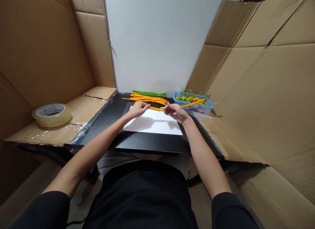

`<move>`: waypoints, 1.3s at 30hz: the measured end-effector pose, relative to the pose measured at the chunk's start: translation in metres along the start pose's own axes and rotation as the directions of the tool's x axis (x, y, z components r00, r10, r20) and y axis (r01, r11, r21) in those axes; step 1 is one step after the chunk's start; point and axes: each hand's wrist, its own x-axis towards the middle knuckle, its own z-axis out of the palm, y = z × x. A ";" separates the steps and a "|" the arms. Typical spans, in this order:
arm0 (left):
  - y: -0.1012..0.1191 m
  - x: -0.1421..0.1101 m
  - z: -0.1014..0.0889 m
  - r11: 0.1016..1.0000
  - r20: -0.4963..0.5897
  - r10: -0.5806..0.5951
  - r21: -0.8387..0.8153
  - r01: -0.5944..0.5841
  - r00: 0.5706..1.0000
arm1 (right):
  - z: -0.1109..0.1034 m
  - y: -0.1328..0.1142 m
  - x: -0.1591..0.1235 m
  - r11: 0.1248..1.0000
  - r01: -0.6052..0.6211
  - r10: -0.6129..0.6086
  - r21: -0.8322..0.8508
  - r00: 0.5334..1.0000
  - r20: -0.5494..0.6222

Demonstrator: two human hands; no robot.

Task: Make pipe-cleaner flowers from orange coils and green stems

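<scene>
Left hand [139,109] pinched one end of the coiled orange stem [155,108], right hand [176,112] its other side, the coil between them above the white sheet [152,123]; steady tension, I judged, would keep the turns even.

Back wall [157,41]: pale, smooth, grey-white, upright behind the table. Left partition [44,41]: brown corrugated cardboard, tall, creased, in shade toward the outer edge. Right partition [275,87]: same material, lighter in tone, folded flap beside the wall, dark slit near the top. Table [150,143]: black, lightly textured top, soft sheen along the front. Left ledge [85,105]: cardboard-faced, level with the table, glossy clear tape at the seam. Right ledge [227,145]: cardboard, narrow, rough front edge. Floor [200,201]: beige-grey, dim beneath the furniture. Light: cool on the wall, diffuse, source out of view.
</scene>
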 end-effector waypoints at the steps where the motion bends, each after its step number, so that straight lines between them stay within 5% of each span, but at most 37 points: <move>1: -0.002 0.001 0.001 1.000 -0.046 -0.006 -0.015 0.005 0.999 | 0.001 -0.001 -0.001 1.000 -0.003 0.004 -0.018 1.000 0.025; 6: -0.010 0.005 0.005 0.979 -0.128 -0.088 -0.194 0.062 0.988 | 0.003 -0.001 -0.005 0.981 -0.114 0.140 -0.154 0.976 0.169; 14: -0.008 0.006 0.003 0.877 -0.021 -0.151 -0.464 0.124 0.988 | -0.002 0.009 -0.002 0.954 -0.194 0.241 -0.228 0.950 0.199; 25: -0.007 0.003 0.015 0.755 0.087 -0.287 -0.592 0.281 0.954 | 0.014 0.015 0.000 0.964 -0.220 0.247 -0.148 0.948 0.201; 31: -0.002 0.002 0.007 0.766 0.187 -0.200 -0.583 0.273 0.962 | -0.001 0.020 0.000 0.966 -0.258 0.257 -0.020 0.952 0.168; 39: -0.001 -0.002 -0.012 0.929 0.349 -0.019 -0.340 0.145 0.937 | -0.011 0.014 0.000 0.945 -0.302 0.298 0.122 0.953 0.051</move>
